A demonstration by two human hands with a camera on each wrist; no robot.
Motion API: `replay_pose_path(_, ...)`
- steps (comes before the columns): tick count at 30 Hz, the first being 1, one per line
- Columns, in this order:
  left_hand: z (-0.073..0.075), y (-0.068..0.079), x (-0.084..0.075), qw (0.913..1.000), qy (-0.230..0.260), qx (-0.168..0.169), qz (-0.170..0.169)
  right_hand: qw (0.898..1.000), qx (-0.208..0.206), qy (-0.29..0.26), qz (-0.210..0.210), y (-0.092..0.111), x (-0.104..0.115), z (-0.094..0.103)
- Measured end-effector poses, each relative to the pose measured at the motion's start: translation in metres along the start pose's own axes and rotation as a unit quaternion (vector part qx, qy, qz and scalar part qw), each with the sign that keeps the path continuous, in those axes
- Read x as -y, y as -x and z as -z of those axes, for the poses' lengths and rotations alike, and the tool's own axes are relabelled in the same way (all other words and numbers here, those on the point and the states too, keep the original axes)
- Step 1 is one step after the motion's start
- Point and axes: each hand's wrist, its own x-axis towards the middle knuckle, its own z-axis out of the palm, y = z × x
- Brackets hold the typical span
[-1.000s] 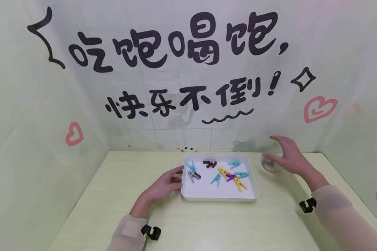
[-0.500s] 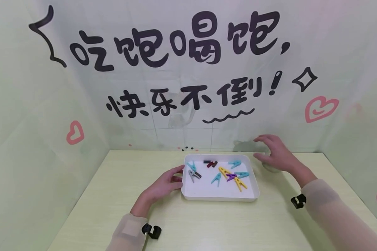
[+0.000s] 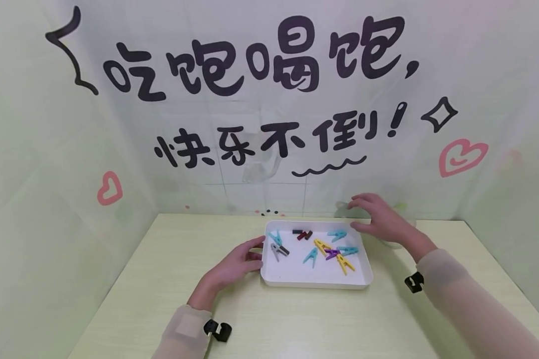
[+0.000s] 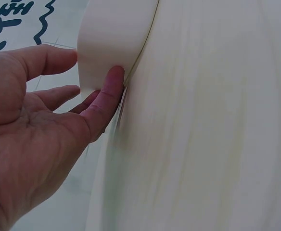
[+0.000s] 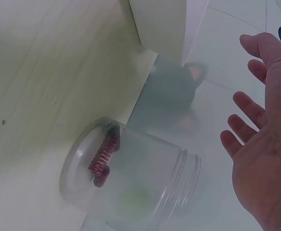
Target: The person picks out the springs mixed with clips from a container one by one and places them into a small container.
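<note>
A white tray on the table carries several clothespins in teal, yellow, purple and grey. Small dark red and black pieces lie near its far edge. My left hand touches the tray's outer left wall with extended fingertips. Over by the far right corner, my right hand hovers with fingers spread and nothing held. A clear jar stands beside it in the right wrist view, with dark reddish pieces at its bottom; the hand and arm mostly hide it from the head view.
A pale wooden table holds the tray and jar. Close behind its far edge hangs a printed curtain with dark lettering, and similar sheets enclose both sides.
My right hand has moved left, from above the jar to the tray's far right corner. The left hand stays against the tray, which keeps its place.
</note>
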Motion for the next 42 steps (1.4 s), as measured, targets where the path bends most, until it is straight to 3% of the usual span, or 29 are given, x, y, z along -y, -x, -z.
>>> replay_pose_path(9,0.0,-0.001,0.002,1.0,-0.004,-0.003,0.001,0.999,0.049,-0.012,0.016,-0.02,0.013,-0.005)
replay_pose_path(19,0.001,-0.001,0.002,1.0,0.001,0.0,0.0,0.993,0.104,0.015,0.046,-0.043,0.03,-0.016)
replay_pose_path(30,0.001,0.0,0.001,1.0,0.0,-0.001,-0.002,0.981,0.156,0.067,0.093,-0.065,0.043,-0.036)
replay_pose_path(42,0.0,-0.001,0.002,0.9999,-0.011,-0.006,0.002,0.969,0.208,0.1,0.09,-0.078,0.055,-0.053)
